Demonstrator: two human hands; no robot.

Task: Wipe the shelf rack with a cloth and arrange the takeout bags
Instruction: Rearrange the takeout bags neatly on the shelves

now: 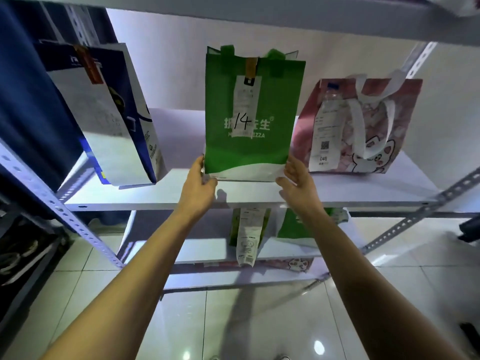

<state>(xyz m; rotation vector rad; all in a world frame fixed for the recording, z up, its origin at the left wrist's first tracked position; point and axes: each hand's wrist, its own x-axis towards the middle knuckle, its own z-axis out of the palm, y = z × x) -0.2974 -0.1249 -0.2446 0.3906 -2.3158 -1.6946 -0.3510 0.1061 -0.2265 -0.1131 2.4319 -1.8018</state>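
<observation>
A white shelf rack [259,196] carries three upright takeout bags on its middle board: a blue-and-white bag [109,113] at left, a pink cartoon bag [363,126] at right, and between them a green bag [252,141] bearing a receipt marked "14". The left hand [200,188] and right hand [298,185] clasp the green bag's bottom corners, fingers closed on its edges.

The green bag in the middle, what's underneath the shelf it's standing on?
Below that shelf there's a lower shelf with another green bag and a long paper receipt hanging down. The arms and the shelf above cover much of them, so the rest can't be seen.
</observation>
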